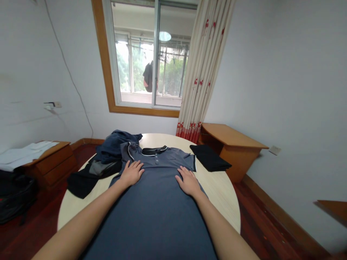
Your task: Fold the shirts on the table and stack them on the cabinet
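Observation:
A dark blue-grey polo shirt (159, 195) lies spread face up on a round pale table (230, 195), its dark collar with white trim at the far end and its hem toward me. My left hand (132, 172) rests flat on the shirt's left side below the sleeve, fingers stretched out. On the right side, my right hand (189, 180) lies flat on the cloth with its fingers apart. Neither hand grips the fabric. The near part of the shirt runs out of view at the bottom.
A heap of dark clothes (114, 146) sits at the table's left. Folded black cloth (210, 158) lies at its right edge. Beyond stand a wooden desk (233, 137) and a curtain (203, 72). At left are a wooden cabinet (54, 162) and a black bag (16, 195).

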Tool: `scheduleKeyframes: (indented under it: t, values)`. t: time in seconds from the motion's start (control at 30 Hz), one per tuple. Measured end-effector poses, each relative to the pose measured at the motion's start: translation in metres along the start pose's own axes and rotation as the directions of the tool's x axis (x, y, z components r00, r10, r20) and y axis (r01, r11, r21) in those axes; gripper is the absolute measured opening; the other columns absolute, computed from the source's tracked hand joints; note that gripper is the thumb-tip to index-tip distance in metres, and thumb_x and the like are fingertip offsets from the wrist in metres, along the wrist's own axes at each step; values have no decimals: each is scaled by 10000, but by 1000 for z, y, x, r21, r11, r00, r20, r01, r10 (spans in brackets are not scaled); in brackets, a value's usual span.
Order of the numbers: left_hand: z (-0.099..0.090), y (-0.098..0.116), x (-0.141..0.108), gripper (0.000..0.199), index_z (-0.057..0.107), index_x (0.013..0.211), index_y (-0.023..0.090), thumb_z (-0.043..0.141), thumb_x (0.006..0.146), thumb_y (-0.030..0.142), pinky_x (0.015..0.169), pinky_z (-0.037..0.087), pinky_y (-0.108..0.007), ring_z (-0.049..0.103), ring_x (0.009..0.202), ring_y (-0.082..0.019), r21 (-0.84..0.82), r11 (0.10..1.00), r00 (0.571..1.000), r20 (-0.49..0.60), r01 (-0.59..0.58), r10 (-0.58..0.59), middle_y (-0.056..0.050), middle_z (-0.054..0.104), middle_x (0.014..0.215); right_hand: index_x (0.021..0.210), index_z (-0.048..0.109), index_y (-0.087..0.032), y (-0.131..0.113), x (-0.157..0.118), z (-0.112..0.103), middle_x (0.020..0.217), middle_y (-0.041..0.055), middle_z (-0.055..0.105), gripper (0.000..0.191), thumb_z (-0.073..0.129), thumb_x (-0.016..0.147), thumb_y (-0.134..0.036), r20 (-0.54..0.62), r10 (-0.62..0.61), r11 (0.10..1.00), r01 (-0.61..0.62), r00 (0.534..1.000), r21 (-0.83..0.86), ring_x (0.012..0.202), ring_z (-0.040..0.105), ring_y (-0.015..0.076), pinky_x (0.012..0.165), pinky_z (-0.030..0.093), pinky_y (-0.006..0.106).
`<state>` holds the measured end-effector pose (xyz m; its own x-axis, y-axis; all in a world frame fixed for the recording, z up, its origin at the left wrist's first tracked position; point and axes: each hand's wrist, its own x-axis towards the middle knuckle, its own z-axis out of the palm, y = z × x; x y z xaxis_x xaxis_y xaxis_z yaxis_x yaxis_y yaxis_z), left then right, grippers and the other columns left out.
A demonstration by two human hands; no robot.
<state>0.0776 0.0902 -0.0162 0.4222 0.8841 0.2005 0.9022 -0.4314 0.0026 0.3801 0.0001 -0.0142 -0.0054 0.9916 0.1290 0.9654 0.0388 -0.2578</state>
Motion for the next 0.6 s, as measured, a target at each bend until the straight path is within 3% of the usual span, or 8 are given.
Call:
scheduleKeyframes:
  t: [0.17,0.27,0.33,0.4,0.5,0.6]
  values:
    - [0,5,-12,552,428,1490,201,305,1014,452,1190,162,-555,280,1479,-300,-32,999,998,70,6,-3,-128,344,1584,1482,447,-146,-9,-19,-2,1587,130,344,588,356,996,-465,-1,38,995,-38,999,-91,1463,309,279,1185,218,446]
    - [-1,6,-16,568,394,1512,210,295,1015,465,1192,156,-551,255,1489,-296,-51,999,995,98,-12,17,-122,318,1596,1347,593,-159,-6,-17,-16,1459,149,522,551,421,960,-511,32,-3,997,5,999,-79,1318,490,299,1077,367,404]
    - [-2,6,-17,572,387,1517,209,294,1015,467,1194,157,-538,245,1493,-292,-64,998,994,108,-12,19,-119,306,1601,1196,679,-174,3,-2,-29,1285,133,648,479,376,979,-475,15,19,999,-19,1000,-29,1160,602,255,968,440,336]
    - [-2,6,-18,571,395,1513,205,303,1014,467,1192,164,-529,268,1485,-295,-76,997,994,107,-10,18,-126,321,1594,1148,692,-170,18,21,-39,1209,127,676,441,327,996,-364,-54,128,991,-130,990,-25,1113,627,227,929,450,296]
    - [-2,6,-18,573,412,1504,194,315,1011,468,1186,178,-529,336,1452,-303,-84,996,996,84,-20,28,-143,387,1560,1206,672,-144,42,59,-45,1271,170,632,382,414,942,-239,-62,259,961,-263,964,-81,1140,629,248,932,450,297]
    - [-1,6,-18,570,421,1500,196,313,1012,470,1183,185,-533,353,1440,-302,-84,996,997,64,-29,34,-142,412,1546,1331,585,-117,58,91,-42,1337,226,573,472,533,888,-272,-31,295,948,-297,955,-111,1144,632,306,912,475,353]
